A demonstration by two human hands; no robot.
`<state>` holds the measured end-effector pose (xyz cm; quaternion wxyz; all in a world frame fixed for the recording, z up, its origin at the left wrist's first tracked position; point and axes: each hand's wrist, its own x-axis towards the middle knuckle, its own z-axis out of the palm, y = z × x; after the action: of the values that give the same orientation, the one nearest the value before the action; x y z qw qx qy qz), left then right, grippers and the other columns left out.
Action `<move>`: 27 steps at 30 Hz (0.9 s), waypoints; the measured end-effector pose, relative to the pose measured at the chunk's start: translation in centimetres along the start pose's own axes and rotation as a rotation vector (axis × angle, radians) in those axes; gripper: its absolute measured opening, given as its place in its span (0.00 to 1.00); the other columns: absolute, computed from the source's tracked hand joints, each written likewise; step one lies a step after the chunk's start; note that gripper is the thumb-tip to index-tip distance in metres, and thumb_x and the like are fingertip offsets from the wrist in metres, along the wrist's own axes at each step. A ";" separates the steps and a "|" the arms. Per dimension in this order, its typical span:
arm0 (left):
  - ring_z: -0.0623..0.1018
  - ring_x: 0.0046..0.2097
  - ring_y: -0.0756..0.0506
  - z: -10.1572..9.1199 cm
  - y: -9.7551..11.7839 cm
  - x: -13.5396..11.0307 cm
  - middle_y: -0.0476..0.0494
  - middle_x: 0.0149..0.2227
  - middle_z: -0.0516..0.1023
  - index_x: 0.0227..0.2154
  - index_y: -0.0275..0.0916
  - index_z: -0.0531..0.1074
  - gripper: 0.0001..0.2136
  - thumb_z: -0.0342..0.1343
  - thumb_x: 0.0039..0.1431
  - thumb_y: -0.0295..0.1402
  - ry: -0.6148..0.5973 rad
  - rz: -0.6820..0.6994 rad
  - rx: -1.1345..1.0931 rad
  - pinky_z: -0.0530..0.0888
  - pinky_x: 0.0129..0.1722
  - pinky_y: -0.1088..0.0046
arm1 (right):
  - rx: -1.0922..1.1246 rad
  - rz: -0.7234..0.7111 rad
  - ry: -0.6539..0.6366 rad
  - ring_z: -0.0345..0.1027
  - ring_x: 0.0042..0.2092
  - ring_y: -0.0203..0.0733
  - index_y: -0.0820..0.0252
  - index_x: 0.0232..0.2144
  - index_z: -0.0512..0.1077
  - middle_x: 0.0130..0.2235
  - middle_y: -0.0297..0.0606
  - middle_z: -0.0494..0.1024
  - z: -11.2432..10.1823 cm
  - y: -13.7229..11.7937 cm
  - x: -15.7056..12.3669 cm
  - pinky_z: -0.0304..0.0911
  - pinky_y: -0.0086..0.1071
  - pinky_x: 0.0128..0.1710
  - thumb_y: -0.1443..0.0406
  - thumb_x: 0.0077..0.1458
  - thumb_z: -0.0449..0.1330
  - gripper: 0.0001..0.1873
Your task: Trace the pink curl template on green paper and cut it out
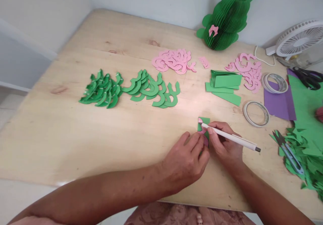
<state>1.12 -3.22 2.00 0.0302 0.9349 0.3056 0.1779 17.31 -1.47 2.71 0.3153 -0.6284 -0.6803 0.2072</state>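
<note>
My right hand (228,146) grips a white pen (234,138), its tip at a small piece of green paper (207,120) on the table. On that paper lies a curved pink paper cutout (204,129), partly covered by my fingers. My left hand (185,159) has its fingers bunched together, pressing the cutout and the paper down. Beyond my hands is a stack of folded green paper strips (227,81). Curved green cutouts (158,92) are spread to the left, beside a heap of folded green cutouts (103,90) with whitish marks.
Pink cutouts lie in two piles (174,61) (248,70). On the right are two tape rolls (256,114) (275,83), purple paper (280,104), thread snips (290,152), green scraps (300,167), black-handled scissors (308,78) and a white fan (300,41). A green honeycomb paper figure (224,23) stands behind.
</note>
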 end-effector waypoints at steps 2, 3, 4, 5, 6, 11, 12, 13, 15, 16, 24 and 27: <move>0.70 0.53 0.38 0.0 0.0 0.0 0.28 0.48 0.73 0.42 0.29 0.69 0.09 0.47 0.61 0.26 -0.004 -0.003 0.001 0.69 0.45 0.59 | -0.002 -0.003 -0.002 0.68 0.23 0.35 0.57 0.33 0.71 0.26 0.33 0.76 0.0 0.0 0.0 0.65 0.28 0.24 0.62 0.57 0.56 0.06; 0.70 0.53 0.38 0.0 0.0 0.0 0.28 0.48 0.73 0.42 0.29 0.69 0.09 0.47 0.61 0.26 -0.007 -0.004 0.001 0.69 0.45 0.59 | 0.000 -0.003 -0.003 0.68 0.23 0.35 0.57 0.33 0.71 0.26 0.33 0.77 0.0 -0.1 0.0 0.65 0.28 0.24 0.62 0.57 0.56 0.06; 0.70 0.53 0.37 0.0 0.0 0.0 0.28 0.48 0.73 0.42 0.29 0.69 0.09 0.47 0.61 0.26 -0.009 -0.005 0.000 0.69 0.46 0.59 | 0.001 -0.003 -0.001 0.68 0.23 0.35 0.57 0.33 0.71 0.26 0.33 0.77 0.0 -0.1 0.0 0.65 0.28 0.24 0.62 0.57 0.56 0.06; 0.70 0.53 0.37 0.0 0.0 0.0 0.28 0.48 0.73 0.42 0.29 0.69 0.09 0.47 0.61 0.26 -0.010 -0.006 0.000 0.69 0.46 0.59 | 0.001 -0.001 -0.001 0.68 0.23 0.35 0.57 0.33 0.71 0.26 0.33 0.77 0.0 0.0 -0.1 0.65 0.28 0.23 0.62 0.57 0.56 0.06; 0.70 0.53 0.37 0.0 0.0 0.0 0.28 0.48 0.73 0.41 0.29 0.69 0.09 0.47 0.61 0.26 -0.011 -0.006 -0.002 0.69 0.46 0.59 | 0.000 -0.001 0.002 0.68 0.23 0.35 0.57 0.32 0.71 0.26 0.33 0.76 0.0 0.0 -0.1 0.65 0.28 0.23 0.62 0.57 0.56 0.06; 0.70 0.53 0.37 0.1 0.1 0.0 0.28 0.48 0.73 0.41 0.29 0.69 0.09 0.47 0.61 0.26 -0.009 -0.003 -0.007 0.69 0.46 0.59 | 0.007 -0.007 0.008 0.68 0.23 0.35 0.56 0.33 0.71 0.27 0.33 0.77 0.1 0.0 -0.1 0.65 0.28 0.23 0.63 0.57 0.56 0.04; 0.70 0.53 0.37 0.1 0.1 0.0 0.28 0.48 0.73 0.41 0.29 0.69 0.09 0.47 0.61 0.26 -0.009 -0.003 -0.008 0.69 0.46 0.59 | 0.009 -0.007 0.010 0.68 0.24 0.35 0.56 0.33 0.71 0.27 0.32 0.77 0.1 0.0 -0.1 0.65 0.28 0.24 0.63 0.57 0.56 0.04; 0.70 0.53 0.37 0.1 0.1 0.0 0.28 0.48 0.73 0.41 0.29 0.69 0.09 0.47 0.61 0.26 -0.008 -0.001 -0.008 0.69 0.45 0.59 | 0.011 -0.007 0.011 0.68 0.24 0.34 0.56 0.33 0.70 0.27 0.32 0.77 0.1 0.0 -0.1 0.64 0.27 0.24 0.64 0.57 0.57 0.04; 0.70 0.53 0.37 0.1 0.0 0.0 0.28 0.47 0.73 0.41 0.29 0.69 0.09 0.47 0.61 0.25 -0.005 -0.001 -0.007 0.69 0.45 0.59 | 0.020 -0.007 0.008 0.68 0.24 0.34 0.57 0.32 0.70 0.27 0.32 0.76 0.1 0.0 -0.1 0.64 0.27 0.24 0.64 0.56 0.57 0.03; 0.70 0.53 0.37 0.1 0.0 0.0 0.28 0.48 0.73 0.41 0.29 0.69 0.10 0.46 0.61 0.25 -0.002 -0.002 -0.006 0.69 0.46 0.59 | 0.025 -0.005 0.004 0.68 0.23 0.34 0.57 0.32 0.70 0.26 0.31 0.76 0.0 0.0 -0.1 0.64 0.27 0.23 0.64 0.57 0.57 0.03; 0.70 0.53 0.37 0.1 0.0 0.0 0.28 0.47 0.74 0.42 0.29 0.70 0.10 0.46 0.61 0.25 -0.010 0.004 -0.007 0.69 0.45 0.59 | 0.002 -0.013 0.004 0.68 0.24 0.33 0.57 0.33 0.70 0.26 0.31 0.76 -0.1 0.1 -0.2 0.63 0.26 0.24 0.65 0.56 0.57 0.03; 0.70 0.53 0.36 0.1 0.0 0.0 0.28 0.48 0.73 0.42 0.28 0.70 0.10 0.46 0.61 0.25 -0.002 0.004 -0.002 0.69 0.45 0.59 | 0.015 -0.012 0.001 0.68 0.24 0.33 0.58 0.33 0.70 0.27 0.32 0.77 -0.1 0.1 -0.2 0.63 0.26 0.24 0.66 0.56 0.57 0.02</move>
<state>1.15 -3.25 1.90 0.0313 0.9356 0.3036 0.1776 17.47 -1.64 2.68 0.3213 -0.6220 -0.6825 0.2101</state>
